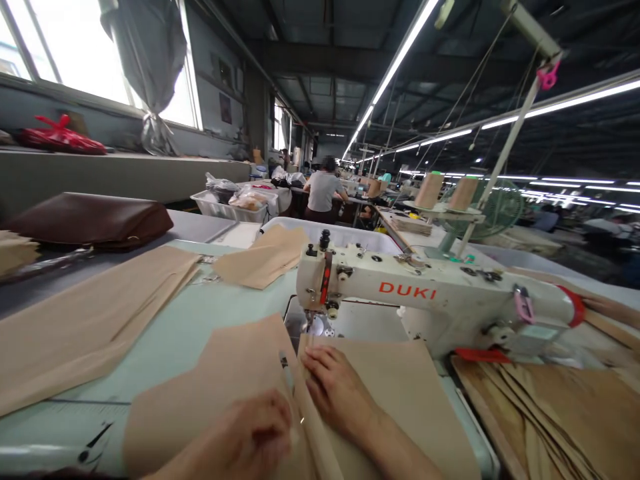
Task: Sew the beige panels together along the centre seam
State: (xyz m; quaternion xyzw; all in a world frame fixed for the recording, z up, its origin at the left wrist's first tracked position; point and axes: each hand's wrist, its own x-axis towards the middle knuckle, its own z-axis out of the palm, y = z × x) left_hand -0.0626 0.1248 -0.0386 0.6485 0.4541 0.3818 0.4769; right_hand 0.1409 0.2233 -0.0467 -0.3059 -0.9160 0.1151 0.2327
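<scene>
While the white sewing machine (430, 300) stands at the middle of the pale green table (180, 333), both hands rest on the tan fabric piece (240, 380) lying just in front of its needle end. The right hand (337, 390) lies flat, fingers spread and pressed on the cloth, its tips pointing toward the machine's presser foot (313, 325). The left hand (245, 437), nearer the camera than the machine, is curled on the fabric's fold; whether it pinches the cloth cannot be told. Left of the machine lies a long stack of tan fabric (85, 320); beyond that, a brown bag (90, 220). Right of the machine, more tan pieces (560, 413) are piled.
</scene>
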